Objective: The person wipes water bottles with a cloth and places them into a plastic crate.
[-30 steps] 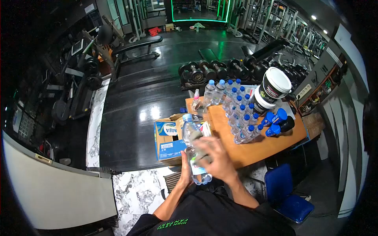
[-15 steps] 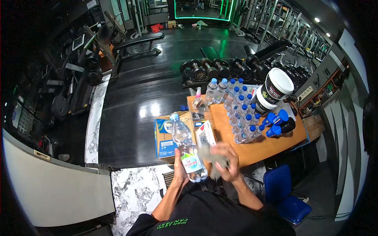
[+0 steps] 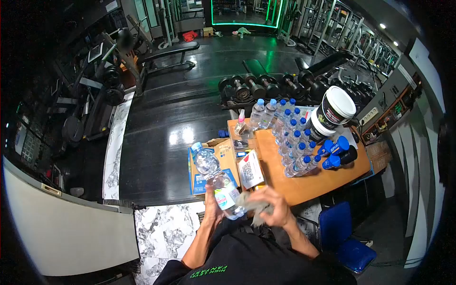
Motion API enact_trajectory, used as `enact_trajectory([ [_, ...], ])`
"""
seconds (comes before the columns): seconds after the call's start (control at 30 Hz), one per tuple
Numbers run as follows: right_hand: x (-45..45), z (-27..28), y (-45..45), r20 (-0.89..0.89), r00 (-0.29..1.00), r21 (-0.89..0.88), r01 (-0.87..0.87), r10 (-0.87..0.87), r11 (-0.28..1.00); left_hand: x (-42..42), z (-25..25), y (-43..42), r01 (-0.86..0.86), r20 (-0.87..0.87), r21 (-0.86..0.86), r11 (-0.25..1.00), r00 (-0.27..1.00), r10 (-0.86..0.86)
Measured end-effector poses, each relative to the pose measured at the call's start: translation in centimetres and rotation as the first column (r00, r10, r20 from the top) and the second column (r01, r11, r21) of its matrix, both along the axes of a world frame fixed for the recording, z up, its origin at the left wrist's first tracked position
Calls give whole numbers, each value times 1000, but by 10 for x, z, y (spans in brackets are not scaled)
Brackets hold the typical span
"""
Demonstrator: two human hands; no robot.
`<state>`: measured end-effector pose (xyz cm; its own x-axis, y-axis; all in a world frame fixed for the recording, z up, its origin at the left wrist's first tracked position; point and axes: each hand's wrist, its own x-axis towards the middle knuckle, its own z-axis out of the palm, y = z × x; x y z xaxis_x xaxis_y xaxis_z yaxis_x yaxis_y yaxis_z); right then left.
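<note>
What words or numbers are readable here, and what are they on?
"HIGH LEVEL": on the shirt.
"FANTAS": also on the shirt, its ending unclear.
Too blurred to read: the label on the held bottle.
Too small to read: print on the buckets, blue tubs, card and carton.

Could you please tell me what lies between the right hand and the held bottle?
The head view shows a grey cloth, held in the right hand, between it and the bottle.

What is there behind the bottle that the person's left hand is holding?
Behind the upper part of the bottle in the left hand is a cardboard box with blue printed areas. Whatever lies directly behind the bottle's label is covered and cannot be seen.
</note>
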<state>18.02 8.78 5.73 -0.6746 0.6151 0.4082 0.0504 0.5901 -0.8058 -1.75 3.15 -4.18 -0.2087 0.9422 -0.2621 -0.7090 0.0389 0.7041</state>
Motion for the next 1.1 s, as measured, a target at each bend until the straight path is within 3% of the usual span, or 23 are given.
enact_trajectory([
  [0.13,-33,22,15,18,958,118,282,-286,952,22,16,3,84,16,35,996,996,-85],
  [0.17,-47,22,13,54,947,161,306,-318,938,34,19,8,-61,96,8,998,994,60],
  [0.2,-56,16,10,225,927,298,229,-301,927,40,23,11,-54,160,-29,998,985,58],
  [0.23,-63,17,-3,346,850,374,264,-398,889,41,33,13,-48,220,-66,997,973,61],
  [0.3,-57,15,-17,442,845,290,183,-301,939,35,38,14,-81,154,-104,991,983,97],
  [0.33,-51,12,-24,445,844,290,181,-300,940,27,24,13,19,243,-38,999,970,-9],
  [0.4,-36,6,-36,414,873,381,93,-259,920,18,23,12,178,362,49,983,914,-184],
  [0.43,-28,7,-39,417,873,381,86,-254,921,15,19,12,172,365,49,984,914,-178],
  [0.5,-10,11,-41,414,909,165,-127,48,978,10,-2,16,199,343,89,976,914,-218],
  [0.57,2,9,-32,407,905,178,-210,123,961,9,-12,18,150,367,104,983,913,-178],
  [0.6,4,10,-23,286,948,221,-206,139,953,10,-3,18,137,397,101,986,903,-166],
  [0.63,4,11,-14,162,974,263,-195,156,945,11,3,19,125,427,97,987,891,-155],
  [0.67,0,5,0,35,994,356,-106,100,929,12,1,18,148,352,89,985,920,-171],
  [0.7,-6,12,3,-14,999,365,54,-53,929,16,6,18,154,353,88,984,919,-176],
  [0.77,-37,8,13,-40,953,220,302,-301,928,27,26,12,98,226,40,994,969,-104],
  [0.8,-46,8,9,-42,952,220,306,-304,926,28,35,9,107,119,-10,994,987,-105],
  [0.87,-57,7,-2,378,881,370,139,-286,919,23,32,8,94,174,-13,995,981,-90],
  [0.93,-51,0,-17,394,889,381,72,-233,922,16,32,7,83,244,-57,995,968,-66],
  [0.97,-47,-4,-27,417,891,383,8,-181,924,10,23,5,138,322,35,990,936,-142],
  [1.03,-36,-2,-30,410,906,326,-37,-106,944,5,9,5,179,233,40,983,955,-183],
  [1.1,-18,-5,-26,310,933,160,-238,181,958,0,-27,8,132,251,26,991,959,-134],
])
